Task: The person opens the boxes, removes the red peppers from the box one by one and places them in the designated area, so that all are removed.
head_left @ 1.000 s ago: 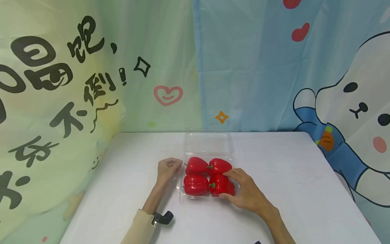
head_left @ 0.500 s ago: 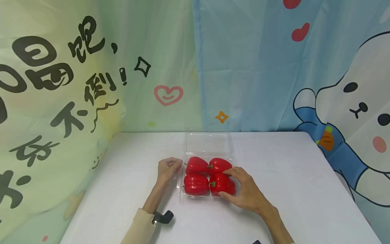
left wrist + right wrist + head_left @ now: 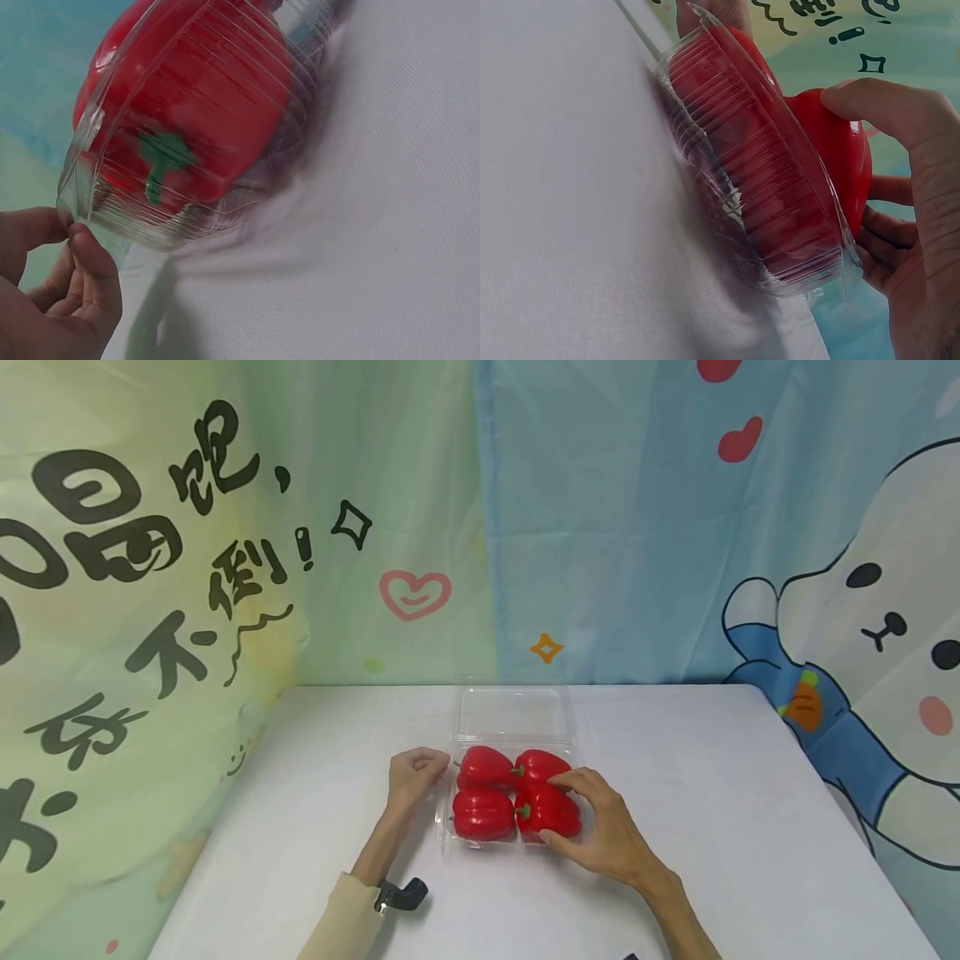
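Several red bell peppers with green stems lie in a clear plastic clamshell box (image 3: 444,837) in the head view, packed two by two. My left hand (image 3: 414,777) pinches the box's rim at the back left corner between thumb and fingertips, as the left wrist view shows. Fingers and thumb of my right hand (image 3: 613,831) are curved round the front right bell pepper (image 3: 553,814), gripping it from its right side. Through the ribbed wall in the left wrist view, a bell pepper (image 3: 217,97) shows its stem. The gripped pepper's lower part is hidden by the box wall.
The box's transparent lid (image 3: 513,714) is folded back behind it, near the far edge of the white table (image 3: 697,752). A printed curtain (image 3: 637,527) hangs behind the table. A black wrist strap (image 3: 401,895) is on the left wrist.
My right hand and the front right pepper have shifted very slightly up and to the right. The left hand keeps its place at the box rim.
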### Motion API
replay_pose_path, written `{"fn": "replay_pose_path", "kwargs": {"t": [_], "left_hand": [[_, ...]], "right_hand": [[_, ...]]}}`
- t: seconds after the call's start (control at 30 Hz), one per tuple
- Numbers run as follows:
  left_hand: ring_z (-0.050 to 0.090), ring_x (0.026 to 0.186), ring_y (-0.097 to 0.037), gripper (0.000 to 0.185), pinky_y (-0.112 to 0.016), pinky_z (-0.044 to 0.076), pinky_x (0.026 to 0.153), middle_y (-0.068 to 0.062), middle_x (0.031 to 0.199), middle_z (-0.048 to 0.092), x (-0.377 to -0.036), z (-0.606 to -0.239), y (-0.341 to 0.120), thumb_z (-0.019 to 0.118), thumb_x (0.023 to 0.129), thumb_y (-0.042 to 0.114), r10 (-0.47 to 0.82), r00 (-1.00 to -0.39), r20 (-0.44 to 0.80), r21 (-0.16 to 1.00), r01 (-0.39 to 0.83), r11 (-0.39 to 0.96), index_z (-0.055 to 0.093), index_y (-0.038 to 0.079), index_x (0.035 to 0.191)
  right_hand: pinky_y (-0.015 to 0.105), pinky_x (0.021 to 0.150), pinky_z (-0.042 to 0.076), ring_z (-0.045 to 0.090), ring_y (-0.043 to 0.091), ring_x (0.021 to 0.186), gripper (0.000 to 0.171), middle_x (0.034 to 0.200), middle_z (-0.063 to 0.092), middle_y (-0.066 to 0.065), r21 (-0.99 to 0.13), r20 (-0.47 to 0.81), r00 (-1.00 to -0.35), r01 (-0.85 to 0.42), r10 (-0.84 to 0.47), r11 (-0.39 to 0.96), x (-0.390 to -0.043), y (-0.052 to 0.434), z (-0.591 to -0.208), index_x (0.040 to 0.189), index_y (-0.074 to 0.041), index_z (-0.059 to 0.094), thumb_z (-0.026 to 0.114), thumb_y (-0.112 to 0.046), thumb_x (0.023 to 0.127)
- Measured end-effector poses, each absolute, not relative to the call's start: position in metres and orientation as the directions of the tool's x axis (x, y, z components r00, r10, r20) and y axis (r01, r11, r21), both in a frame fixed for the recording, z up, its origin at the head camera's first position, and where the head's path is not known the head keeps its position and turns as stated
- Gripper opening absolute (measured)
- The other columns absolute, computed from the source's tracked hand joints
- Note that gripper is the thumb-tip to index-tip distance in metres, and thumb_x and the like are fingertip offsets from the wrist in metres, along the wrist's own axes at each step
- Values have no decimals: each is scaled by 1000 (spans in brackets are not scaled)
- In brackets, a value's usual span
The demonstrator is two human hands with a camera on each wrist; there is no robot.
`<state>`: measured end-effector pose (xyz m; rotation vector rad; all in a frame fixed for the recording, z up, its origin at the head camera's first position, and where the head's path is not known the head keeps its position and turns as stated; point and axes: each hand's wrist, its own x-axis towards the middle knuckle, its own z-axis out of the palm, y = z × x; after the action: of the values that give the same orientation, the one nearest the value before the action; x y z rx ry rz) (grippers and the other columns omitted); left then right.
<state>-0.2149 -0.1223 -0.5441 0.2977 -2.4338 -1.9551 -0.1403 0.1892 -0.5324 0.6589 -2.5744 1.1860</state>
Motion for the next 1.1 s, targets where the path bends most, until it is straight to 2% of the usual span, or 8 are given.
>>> {"fn": "replay_pose_path", "kwargs": {"t": [0.23,0.43,0.7,1.1], "left_hand": [[70,76,-14,19,-22,56,72,-19,86,80,-213,-545,-121,75,98,15,-149,-983,-110,971,-139,197,78,-4,100],[69,74,-12,19,-22,55,72,-17,84,80,-213,-545,-122,74,98,15,-151,-982,-115,969,-144,200,78,-3,100],[69,76,-12,20,-21,55,71,-17,85,80,-214,-545,-121,74,99,16,-149,-983,-108,970,-137,202,78,-3,101],[68,75,-12,22,-22,54,70,-15,82,79,-214,-544,-121,75,98,19,-148,-983,-110,969,-139,203,77,-3,101]], "right_hand": [[41,96,66,65,16,125,73,134,70,-5,-677,388,-876,-482,-287,556,-141,189,-534,139,-15,68,98,-28,73],[42,95,65,66,12,119,71,133,70,-6,-690,414,-868,-496,-275,526,-140,187,-533,137,-15,68,97,-28,73],[53,99,64,66,9,119,73,133,71,-6,-698,434,-860,-509,-267,505,-142,185,-530,138,-15,67,98,-25,73],[37,96,65,67,9,121,77,134,70,-4,-721,442,-865,-499,-236,481,-141,186,-525,140,-11,66,100,-22,71]]}}
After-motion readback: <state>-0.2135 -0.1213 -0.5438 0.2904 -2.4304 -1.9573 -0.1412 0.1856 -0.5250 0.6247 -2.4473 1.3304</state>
